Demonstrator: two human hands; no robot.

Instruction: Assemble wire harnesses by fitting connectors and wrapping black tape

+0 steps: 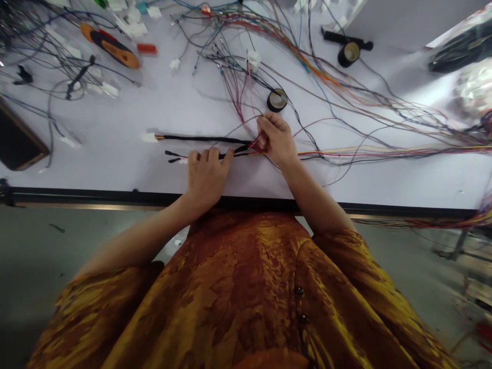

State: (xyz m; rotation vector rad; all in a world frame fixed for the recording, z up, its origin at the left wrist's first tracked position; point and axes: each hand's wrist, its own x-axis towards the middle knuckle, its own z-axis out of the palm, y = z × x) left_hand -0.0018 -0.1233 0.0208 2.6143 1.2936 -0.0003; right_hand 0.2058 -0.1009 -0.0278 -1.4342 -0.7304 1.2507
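My left hand [208, 171] rests over a black-wrapped wire branch near the table's front edge, its fingers curled down onto the branch. Just to the right, my right hand [275, 137] is closed in a pinch on thin wires where the harness branches meet. A long black-sleeved branch [203, 138] runs left from there to a white connector [149, 137]. Short black ends [173, 158] stick out left of my left hand. Yellow, red and black wires [365, 154] stretch right from my right hand. A roll of black tape [277, 100] lies just above my right hand.
An orange-and-black tool [109, 45] lies at the upper left among loose wires and white connectors. Another tape roll [348, 54] sits beside a black bar [334, 37]. A dark phone-like object [19, 138] is at the far left. The table's black edge [261, 204] runs in front.
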